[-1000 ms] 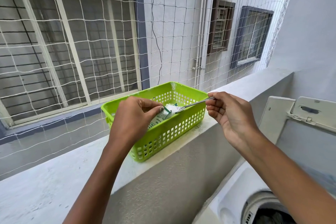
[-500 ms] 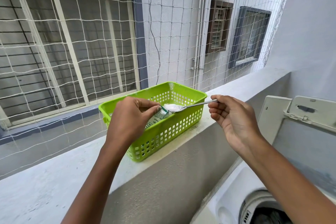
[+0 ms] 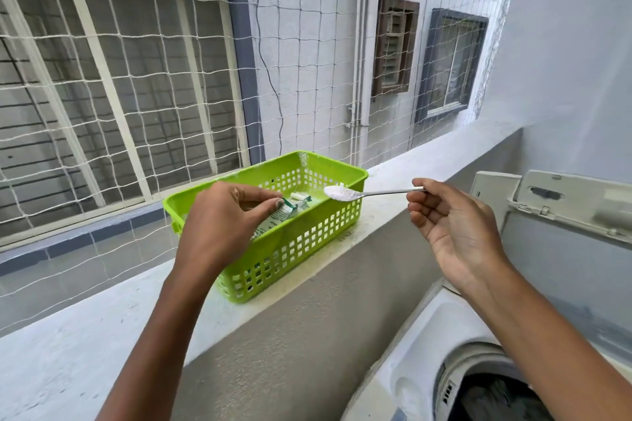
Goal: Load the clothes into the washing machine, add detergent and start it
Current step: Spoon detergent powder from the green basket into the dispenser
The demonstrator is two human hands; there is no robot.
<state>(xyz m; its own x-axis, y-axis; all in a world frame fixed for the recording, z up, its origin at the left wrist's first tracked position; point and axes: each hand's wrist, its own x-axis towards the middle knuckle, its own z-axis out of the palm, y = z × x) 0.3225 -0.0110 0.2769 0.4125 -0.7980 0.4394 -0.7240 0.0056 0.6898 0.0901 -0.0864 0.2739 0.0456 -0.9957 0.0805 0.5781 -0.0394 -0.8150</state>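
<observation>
Detergent step in hand. Your right hand pinches the handle of a thin metal spoon heaped with white detergent powder, level over the rim of the green slotted plastic basket on the grey concrete ledge. Your left hand pinches the green-white detergent sachet inside the basket. Next: carry the spoon level down-right to the white top-load washing machine, whose drum is open with dark clothes inside; tilting risks a spill.
</observation>
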